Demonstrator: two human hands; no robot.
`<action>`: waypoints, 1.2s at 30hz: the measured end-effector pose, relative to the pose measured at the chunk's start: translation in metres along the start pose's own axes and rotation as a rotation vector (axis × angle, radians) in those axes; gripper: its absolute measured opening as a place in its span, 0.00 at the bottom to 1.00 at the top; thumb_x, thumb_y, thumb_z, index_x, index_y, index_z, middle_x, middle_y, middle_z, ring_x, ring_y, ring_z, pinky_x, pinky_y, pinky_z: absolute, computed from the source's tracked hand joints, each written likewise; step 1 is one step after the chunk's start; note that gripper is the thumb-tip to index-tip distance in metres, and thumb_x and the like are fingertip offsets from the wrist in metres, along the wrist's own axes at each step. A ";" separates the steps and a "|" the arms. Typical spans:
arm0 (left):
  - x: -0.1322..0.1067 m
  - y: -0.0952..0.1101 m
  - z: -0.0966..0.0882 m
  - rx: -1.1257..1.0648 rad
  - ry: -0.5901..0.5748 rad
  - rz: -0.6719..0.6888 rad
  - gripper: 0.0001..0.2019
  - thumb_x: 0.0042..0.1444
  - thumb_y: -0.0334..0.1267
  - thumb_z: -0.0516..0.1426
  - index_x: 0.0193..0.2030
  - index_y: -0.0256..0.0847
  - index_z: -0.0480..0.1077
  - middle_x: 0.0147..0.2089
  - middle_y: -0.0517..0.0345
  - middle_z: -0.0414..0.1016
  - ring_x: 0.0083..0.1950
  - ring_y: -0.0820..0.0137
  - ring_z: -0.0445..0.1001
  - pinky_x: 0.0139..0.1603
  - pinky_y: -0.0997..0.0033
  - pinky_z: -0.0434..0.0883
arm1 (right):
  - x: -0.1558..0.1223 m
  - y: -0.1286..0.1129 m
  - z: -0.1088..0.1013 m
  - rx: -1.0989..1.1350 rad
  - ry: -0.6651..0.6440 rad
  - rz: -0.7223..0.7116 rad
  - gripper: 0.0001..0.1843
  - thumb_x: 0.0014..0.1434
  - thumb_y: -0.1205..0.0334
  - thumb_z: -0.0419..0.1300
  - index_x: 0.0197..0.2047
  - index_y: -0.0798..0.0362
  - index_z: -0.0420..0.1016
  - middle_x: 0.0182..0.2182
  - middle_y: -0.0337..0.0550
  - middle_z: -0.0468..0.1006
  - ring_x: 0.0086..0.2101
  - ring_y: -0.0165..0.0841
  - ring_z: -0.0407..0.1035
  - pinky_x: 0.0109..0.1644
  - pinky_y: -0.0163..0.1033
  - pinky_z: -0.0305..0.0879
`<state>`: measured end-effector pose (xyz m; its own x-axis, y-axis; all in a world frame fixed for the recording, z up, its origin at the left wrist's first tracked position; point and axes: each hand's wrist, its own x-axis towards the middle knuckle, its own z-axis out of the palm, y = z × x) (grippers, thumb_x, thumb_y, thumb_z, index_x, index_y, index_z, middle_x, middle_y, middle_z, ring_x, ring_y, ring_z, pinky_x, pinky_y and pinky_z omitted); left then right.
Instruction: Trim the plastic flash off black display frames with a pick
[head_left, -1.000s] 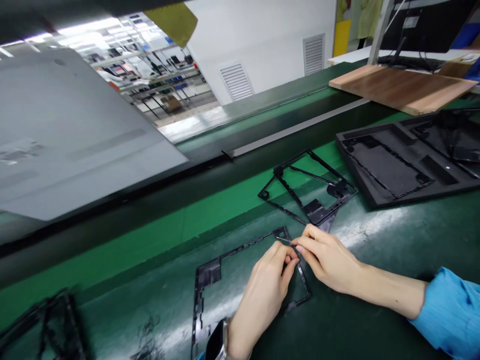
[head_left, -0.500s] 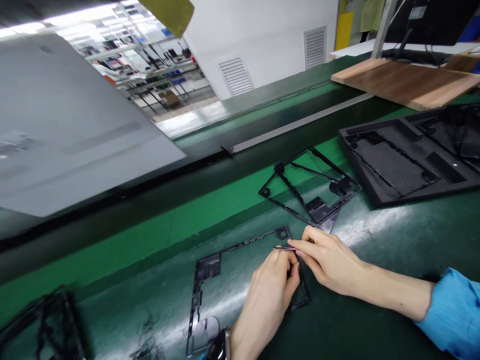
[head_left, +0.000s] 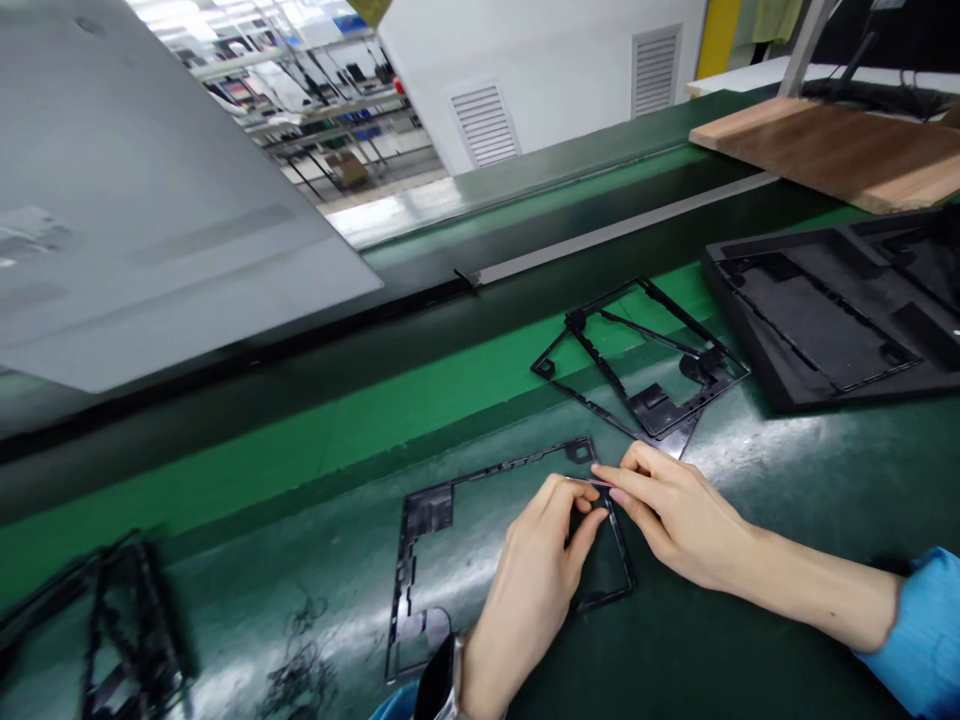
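A thin black rectangular frame (head_left: 411, 545) lies flat on the green bench, partly covered by my left hand (head_left: 540, 570). Curled fingers on that hand meet close to the thumb beside the frame's right side; whatever they may grip is hidden. My right hand (head_left: 671, 510) pinches a slim pinkish tool (head_left: 600, 483) between thumb and index finger. Its thin end reaches left to the bent fingers of my left hand. The exact kind of tool is too small to tell. Both hands meet near the frame's upper right corner.
Two similar frames (head_left: 660, 415) overlap behind my right hand. At the right, a black foam tray (head_left: 795, 395) holds more frames. Dark thin scraps (head_left: 300, 670) and a pile of frames (head_left: 135, 630) lie at left. A wooden board (head_left: 832, 150) and grey panel (head_left: 187, 220) stand farther back.
The view has shifted, so the bench things appear slightly right and higher. My left thumb and fingers look a little farther apart; the right hand keeps its pinch on the slim tool.
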<state>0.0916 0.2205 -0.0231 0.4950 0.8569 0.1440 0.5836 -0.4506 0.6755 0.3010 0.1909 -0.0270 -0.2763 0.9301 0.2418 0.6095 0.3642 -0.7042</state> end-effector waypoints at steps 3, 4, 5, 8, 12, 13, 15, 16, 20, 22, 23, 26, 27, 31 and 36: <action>0.003 0.003 0.003 0.045 -0.012 0.022 0.04 0.71 0.34 0.57 0.43 0.44 0.72 0.41 0.60 0.75 0.37 0.69 0.77 0.39 0.70 0.74 | 0.000 0.001 0.001 -0.001 -0.002 -0.005 0.21 0.79 0.64 0.48 0.66 0.51 0.76 0.42 0.48 0.75 0.39 0.40 0.71 0.41 0.47 0.73; 0.004 0.003 0.003 0.059 -0.022 0.029 0.04 0.71 0.33 0.58 0.42 0.44 0.72 0.41 0.60 0.75 0.38 0.69 0.78 0.39 0.70 0.74 | -0.001 0.001 0.001 0.000 -0.001 -0.007 0.20 0.79 0.64 0.48 0.65 0.52 0.77 0.42 0.48 0.75 0.39 0.40 0.71 0.42 0.47 0.73; 0.004 0.003 0.004 0.073 -0.031 0.038 0.05 0.71 0.32 0.58 0.42 0.44 0.72 0.41 0.60 0.76 0.38 0.68 0.79 0.39 0.70 0.74 | -0.001 0.001 0.002 0.000 -0.001 -0.008 0.20 0.79 0.64 0.48 0.64 0.53 0.77 0.42 0.48 0.75 0.39 0.40 0.72 0.42 0.48 0.73; 0.004 0.003 0.004 0.138 -0.054 0.065 0.05 0.72 0.31 0.57 0.42 0.43 0.71 0.41 0.59 0.77 0.39 0.66 0.80 0.38 0.68 0.75 | -0.001 0.000 0.002 0.001 -0.002 -0.005 0.20 0.79 0.65 0.48 0.64 0.55 0.77 0.42 0.49 0.75 0.39 0.41 0.72 0.41 0.48 0.74; 0.002 0.003 0.008 0.252 -0.051 0.126 0.06 0.72 0.31 0.54 0.43 0.43 0.70 0.39 0.58 0.77 0.37 0.65 0.79 0.38 0.66 0.75 | 0.000 -0.001 0.001 -0.001 -0.003 0.004 0.20 0.79 0.64 0.49 0.64 0.55 0.78 0.42 0.49 0.75 0.40 0.41 0.73 0.41 0.48 0.74; 0.001 0.002 0.009 0.271 -0.042 0.140 0.06 0.72 0.31 0.53 0.43 0.43 0.70 0.39 0.58 0.77 0.37 0.65 0.79 0.38 0.66 0.75 | 0.000 -0.001 0.001 -0.003 -0.001 0.006 0.20 0.79 0.63 0.49 0.64 0.55 0.78 0.42 0.49 0.75 0.39 0.41 0.73 0.41 0.48 0.74; 0.000 0.003 0.013 0.291 -0.029 0.152 0.06 0.71 0.30 0.53 0.43 0.43 0.69 0.39 0.58 0.77 0.37 0.65 0.79 0.38 0.66 0.75 | 0.000 0.000 0.002 -0.007 -0.002 0.009 0.20 0.79 0.64 0.48 0.64 0.55 0.77 0.42 0.48 0.75 0.40 0.40 0.73 0.41 0.48 0.74; -0.001 0.003 0.014 0.293 -0.029 0.150 0.06 0.70 0.30 0.53 0.43 0.43 0.69 0.39 0.58 0.77 0.37 0.65 0.79 0.38 0.66 0.75 | -0.001 0.000 0.002 -0.011 -0.004 0.010 0.21 0.79 0.64 0.48 0.64 0.54 0.77 0.42 0.48 0.75 0.40 0.40 0.72 0.41 0.47 0.74; -0.003 0.006 0.011 0.213 -0.042 0.109 0.06 0.69 0.30 0.52 0.41 0.44 0.68 0.38 0.59 0.75 0.37 0.67 0.77 0.37 0.68 0.73 | -0.001 0.000 0.002 -0.030 -0.001 -0.006 0.22 0.78 0.64 0.47 0.66 0.53 0.76 0.42 0.48 0.75 0.39 0.39 0.72 0.40 0.46 0.73; -0.004 0.006 0.006 0.107 -0.038 0.043 0.07 0.69 0.31 0.52 0.40 0.44 0.67 0.37 0.61 0.73 0.34 0.69 0.74 0.35 0.71 0.71 | -0.001 0.000 0.002 -0.029 0.007 -0.009 0.22 0.79 0.64 0.48 0.66 0.52 0.76 0.42 0.48 0.75 0.38 0.39 0.72 0.40 0.46 0.73; -0.004 0.005 0.004 0.048 -0.027 0.003 0.07 0.70 0.32 0.51 0.39 0.44 0.67 0.36 0.62 0.72 0.32 0.71 0.73 0.33 0.72 0.70 | -0.001 0.000 0.001 -0.025 0.009 -0.006 0.22 0.79 0.64 0.48 0.66 0.51 0.76 0.42 0.47 0.75 0.38 0.39 0.72 0.40 0.46 0.73; -0.007 0.000 0.000 -0.085 0.043 -0.078 0.06 0.69 0.33 0.52 0.40 0.44 0.68 0.35 0.63 0.72 0.29 0.73 0.68 0.31 0.74 0.67 | 0.000 0.000 -0.001 0.033 0.022 0.004 0.21 0.79 0.64 0.49 0.66 0.50 0.76 0.42 0.46 0.75 0.38 0.38 0.72 0.41 0.46 0.73; -0.008 -0.002 0.000 -0.110 0.062 -0.084 0.06 0.68 0.33 0.53 0.40 0.44 0.69 0.35 0.63 0.73 0.28 0.74 0.67 0.31 0.74 0.66 | 0.000 0.000 -0.002 0.071 0.039 0.006 0.20 0.79 0.64 0.49 0.66 0.50 0.76 0.42 0.46 0.74 0.38 0.38 0.72 0.41 0.46 0.73; -0.010 -0.006 0.003 -0.182 0.044 -0.087 0.07 0.69 0.35 0.57 0.38 0.43 0.73 0.34 0.62 0.76 0.28 0.74 0.65 0.31 0.74 0.64 | -0.001 -0.001 -0.009 0.197 0.182 0.021 0.16 0.79 0.63 0.51 0.57 0.51 0.80 0.38 0.43 0.73 0.36 0.36 0.73 0.43 0.44 0.75; -0.010 -0.007 0.003 -0.194 0.054 -0.092 0.05 0.68 0.36 0.63 0.38 0.43 0.77 0.30 0.63 0.74 0.27 0.73 0.66 0.29 0.74 0.64 | -0.007 -0.003 -0.010 0.394 0.213 0.166 0.10 0.78 0.59 0.56 0.49 0.51 0.78 0.37 0.42 0.79 0.32 0.33 0.77 0.37 0.40 0.76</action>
<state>0.0847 0.2143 -0.0314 0.4076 0.9065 0.1103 0.4874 -0.3181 0.8132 0.3085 0.1841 -0.0198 -0.0154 0.9782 0.2071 0.2929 0.2024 -0.9345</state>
